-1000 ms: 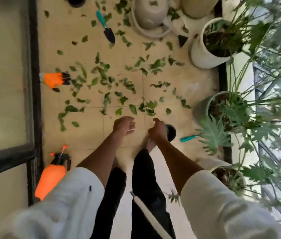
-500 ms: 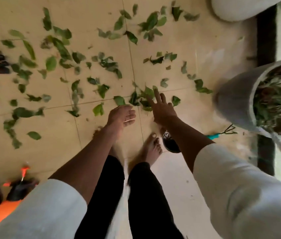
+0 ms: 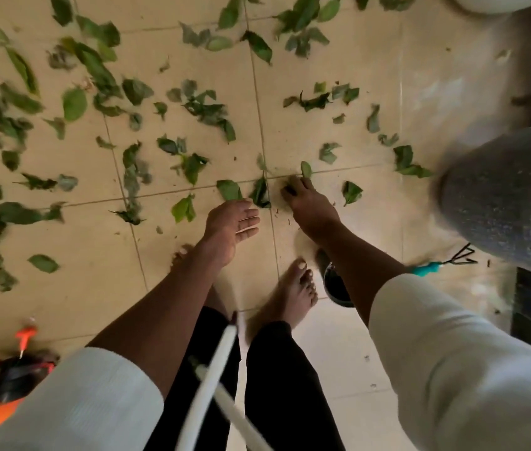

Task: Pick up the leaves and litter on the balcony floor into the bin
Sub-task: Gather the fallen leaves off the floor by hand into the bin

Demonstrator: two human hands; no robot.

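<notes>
The tiled balcony floor is strewn with green leaves. A speckled grey plant pot stands at the right. The right hand reaches down, its grip clamped on a small leaf. The left hand hovers, fingers relaxed, holding nothing.

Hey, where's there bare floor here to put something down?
Bare tile lies between the right hand and the grey pot, and left of the left hand toward the orange sprayer. Leaves crowd the tiles farther ahead.
</notes>
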